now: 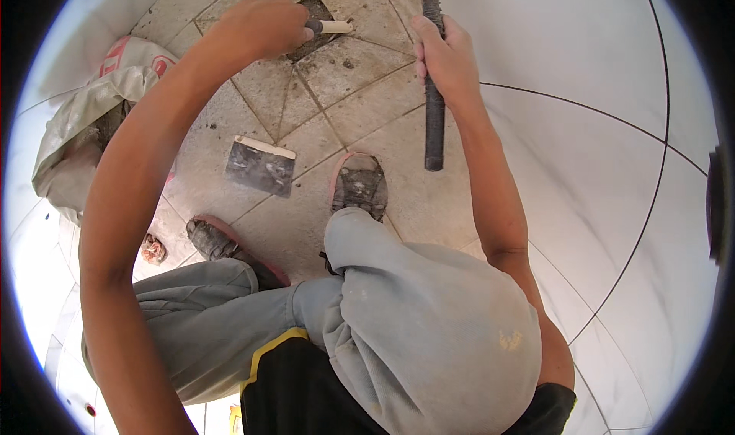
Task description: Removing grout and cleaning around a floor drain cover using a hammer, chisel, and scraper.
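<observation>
My left hand (264,28) is gripping a small tool (334,26) over a dark patch (316,8) in the far part of the tiled floor (398,136), and my right hand (450,56) is wrapping around a hammer (434,133) to its right. I am judging the work to be partway along: the patch is already lying bare, with no tile showing in it, so that spot is looking unfinished, while the paving around it is sitting in place. The small tool is showing dark beside my fingers and pale toward its right end; whether it is touching the floor, I cannot tell. The hammer is pointing its brownish, partly cut-off head away from me, its long black handle reaching nearer. Nearer and left, a flat grey piece (260,167) with a pale far edge is lying smudged, and farther left a woven sack (57,159) is slumping open.
</observation>
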The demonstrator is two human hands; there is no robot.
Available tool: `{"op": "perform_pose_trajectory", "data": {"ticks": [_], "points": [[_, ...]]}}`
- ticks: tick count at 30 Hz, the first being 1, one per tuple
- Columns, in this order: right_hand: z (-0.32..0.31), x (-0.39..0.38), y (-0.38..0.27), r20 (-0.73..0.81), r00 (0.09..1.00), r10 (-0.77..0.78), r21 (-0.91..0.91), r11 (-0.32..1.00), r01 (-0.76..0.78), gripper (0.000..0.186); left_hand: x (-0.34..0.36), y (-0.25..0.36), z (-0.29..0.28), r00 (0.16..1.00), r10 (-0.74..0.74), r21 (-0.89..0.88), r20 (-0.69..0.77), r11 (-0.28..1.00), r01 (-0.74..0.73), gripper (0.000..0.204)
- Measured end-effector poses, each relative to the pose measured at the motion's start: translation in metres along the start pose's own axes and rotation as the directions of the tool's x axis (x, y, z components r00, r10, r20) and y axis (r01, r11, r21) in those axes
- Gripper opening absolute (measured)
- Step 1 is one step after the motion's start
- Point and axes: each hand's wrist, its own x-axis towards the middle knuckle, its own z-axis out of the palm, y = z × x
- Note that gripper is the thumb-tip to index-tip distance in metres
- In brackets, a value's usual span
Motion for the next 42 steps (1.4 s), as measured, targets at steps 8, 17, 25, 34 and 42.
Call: {"op": "perform_pose_trajectory", "data": {"ticks": [8,17,25,34,42], "points": [[0.014,-0.024,0.026,0.142,0.982,0.126,-0.051,0.992,-0.120,0.035,-0.003,0.005,0.005,0.995,0.079,0.146,-0.063,0.987,-0.069,0.027],[0.022,-0.021,0.028,0.189,0.976,0.112,-0.117,0.989,-0.091,0.031,-0.005,-0.001,0.009,0.993,0.091,0.157,-0.077,0.984,-0.078,0.028],[0.009,-0.015,0.024,0.255,0.959,0.126,-0.129,0.987,-0.095,0.034,0.003,-0.022,0.010,0.985,0.144,0.111,-0.097,0.985,-0.133,0.030],[0.007,-0.020,0.011,0.111,0.985,0.128,0.135,0.981,-0.143,0.032,0.001,-0.015,-0.012,0.989,-0.066,-0.080,0.129,0.994,0.077,0.037],[0.003,-0.005,0.003,0.141,0.989,0.042,0.064,0.997,-0.052,0.034,0.005,-0.016,0.002,0.999,0.010,0.003,0.054,1.000,-0.010,0.033]]}}
